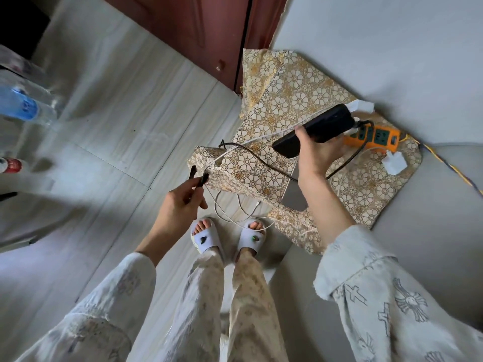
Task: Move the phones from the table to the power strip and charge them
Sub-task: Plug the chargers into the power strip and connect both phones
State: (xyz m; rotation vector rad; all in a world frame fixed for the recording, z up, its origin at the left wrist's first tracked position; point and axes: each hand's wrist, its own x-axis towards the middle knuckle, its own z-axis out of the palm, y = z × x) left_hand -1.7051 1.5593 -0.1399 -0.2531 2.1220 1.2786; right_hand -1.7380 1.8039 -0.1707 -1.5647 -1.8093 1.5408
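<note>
My right hand (317, 152) grips a black phone (316, 129) and holds it above a small stand covered with a gold floral cloth (285, 100). My left hand (180, 205) pinches the plug end of a black cable (200, 178) that runs across the cloth toward an orange power strip (376, 138) at the stand's far right. A second, grey phone (294, 194) lies flat on the cloth, partly hidden by my right wrist. White chargers (394, 163) (362, 105) sit by the strip.
A white cable (235, 212) loops off the stand's edge down to the floor by my slippered feet (227, 237). A dark red door (209, 30) stands behind the stand. Water bottles (21, 103) stand at far left. A grey bed or sofa surface (431, 231) lies at right.
</note>
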